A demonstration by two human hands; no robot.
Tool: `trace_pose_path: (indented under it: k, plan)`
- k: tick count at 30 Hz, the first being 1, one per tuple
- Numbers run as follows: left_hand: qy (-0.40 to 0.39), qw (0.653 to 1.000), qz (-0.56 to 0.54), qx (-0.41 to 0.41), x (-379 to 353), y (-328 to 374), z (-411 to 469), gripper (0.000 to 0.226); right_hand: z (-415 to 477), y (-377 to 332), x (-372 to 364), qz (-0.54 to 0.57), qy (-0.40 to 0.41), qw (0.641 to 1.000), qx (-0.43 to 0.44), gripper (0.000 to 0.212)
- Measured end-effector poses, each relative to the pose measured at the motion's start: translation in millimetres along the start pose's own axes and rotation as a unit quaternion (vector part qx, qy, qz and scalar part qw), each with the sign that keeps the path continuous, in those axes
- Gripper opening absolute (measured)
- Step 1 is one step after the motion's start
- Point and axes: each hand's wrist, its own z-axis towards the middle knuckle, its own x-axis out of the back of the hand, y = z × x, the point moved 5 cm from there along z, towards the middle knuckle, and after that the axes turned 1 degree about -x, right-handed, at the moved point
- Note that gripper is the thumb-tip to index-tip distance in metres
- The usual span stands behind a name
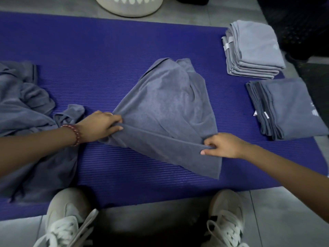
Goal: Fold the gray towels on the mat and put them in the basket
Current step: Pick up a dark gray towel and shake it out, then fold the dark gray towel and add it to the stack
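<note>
Both hands, the left hand [101, 124] and the right hand [220, 146], pinched a fold of the gray towel [165, 111] spread mid-way on the ribbed purple mat [106, 68], which lay over gray floor tiles [277, 211] beneath the white basket [130, 6].

Nothing legible shows: the small white tags [227, 45] on the lighter folded stack [256, 41] and darker folded stack [292, 104] are too small, and the darker one's pale mark [314, 112] is perhaps a logo.
</note>
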Motion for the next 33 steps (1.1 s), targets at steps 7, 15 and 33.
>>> trace_pose_path:
  k: [7,15,33]
  plan:
    - [0.086,0.975,-0.088,0.187,-18,-6,-10,0.059,-7,24,-19,0.135,0.068,0.979,-0.134,0.036]
    - [0.092,0.933,-0.262,0.23,-27,-8,-22,0.037,-20,21,-32,0.437,0.226,0.809,-0.321,0.052]
    - [0.257,0.836,-0.44,0.202,103,-45,32,0.047,-13,57,141,0.501,0.443,0.735,-0.11,0.043]
